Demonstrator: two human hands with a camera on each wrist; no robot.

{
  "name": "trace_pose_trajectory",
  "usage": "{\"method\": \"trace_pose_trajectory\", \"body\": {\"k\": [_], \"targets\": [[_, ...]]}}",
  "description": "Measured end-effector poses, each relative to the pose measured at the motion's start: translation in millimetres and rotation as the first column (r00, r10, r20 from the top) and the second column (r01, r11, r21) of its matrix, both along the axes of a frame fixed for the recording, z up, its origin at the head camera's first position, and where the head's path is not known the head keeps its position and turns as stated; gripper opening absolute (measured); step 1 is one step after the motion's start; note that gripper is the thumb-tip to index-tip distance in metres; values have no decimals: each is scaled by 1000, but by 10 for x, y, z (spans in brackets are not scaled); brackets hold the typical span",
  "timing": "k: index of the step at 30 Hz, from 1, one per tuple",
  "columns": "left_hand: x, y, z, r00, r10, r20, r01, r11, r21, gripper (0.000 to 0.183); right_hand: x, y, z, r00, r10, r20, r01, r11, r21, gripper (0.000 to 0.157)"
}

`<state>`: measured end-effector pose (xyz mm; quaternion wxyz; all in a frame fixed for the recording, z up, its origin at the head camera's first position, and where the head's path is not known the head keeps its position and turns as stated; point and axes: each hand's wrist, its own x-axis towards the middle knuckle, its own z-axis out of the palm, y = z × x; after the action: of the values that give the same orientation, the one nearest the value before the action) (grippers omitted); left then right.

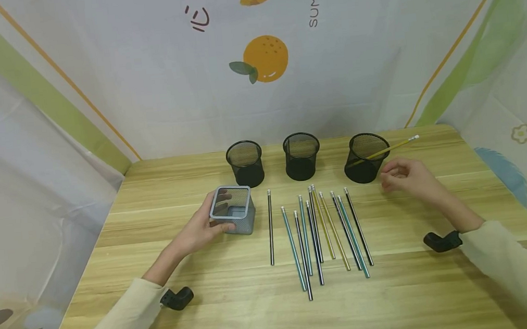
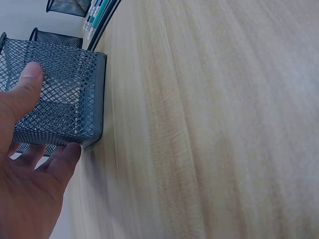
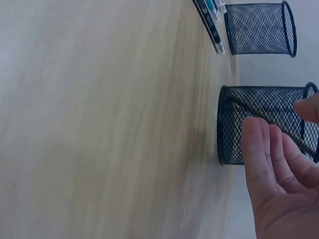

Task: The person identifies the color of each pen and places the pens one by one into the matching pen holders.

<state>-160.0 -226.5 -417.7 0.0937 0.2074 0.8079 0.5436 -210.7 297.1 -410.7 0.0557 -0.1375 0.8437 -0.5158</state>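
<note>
Light wood-grain table point(image 1: 229, 314) forms the working surface, as I see it through the remote head view. Nearest me, two cream sleeves point(image 1: 122, 323) reach in, each with a black fitting point(image 1: 178, 299) at the wrist. Between the arms I record a loose row of pencils point(image 1: 334, 231) in black, teal and yellow, eraser ends pointing away. Left of them, the left hand point(image 1: 197, 233) grips an upright grey mesh holder point(image 1: 242, 225), square in form: thumb against the near wall, fingers round the left side. Whether its base bears on the wood I cannot tell. Opposite, the right hand point(image 1: 408, 179) holds nothing; its fingers are relaxed, a gap parting them from the thumb in the right wrist view. They sit just beside the right cup point(image 1: 360, 169); contact I cannot establish. Inside that cup a yellow pencil point(image 1: 398, 146) leans, eraser end projecting over the rim, clear of the fingers. Further left stand the middle cup point(image 1: 301, 169) and left cup point(image 1: 249, 175). Behind hangs a white curtain point(image 1: 354, 73).
</note>
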Motion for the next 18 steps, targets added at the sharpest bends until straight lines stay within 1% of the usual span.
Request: {"method": "trace_pose_trajectory", "body": {"k": [3,9,15,18], "targets": [[0,1,0,1000,-2,2,2,1000,3,83,10,-31,-4,1000,9,16,-9,1000,30,31],[-1,2,-3,1000,3,-6,-3,1000,3,84,24,-101,-21,999,29,38,-30,998,47,32],[-1,3,-4,1000,3,-7,-3,1000,8,83,40,-177,-19,994,60,90,-62,998,9,32],[-1,3,-3,1000,2,-5,-2,1000,5,83,50,-213,-8,992,71,103,-72,997,4,31]]}}
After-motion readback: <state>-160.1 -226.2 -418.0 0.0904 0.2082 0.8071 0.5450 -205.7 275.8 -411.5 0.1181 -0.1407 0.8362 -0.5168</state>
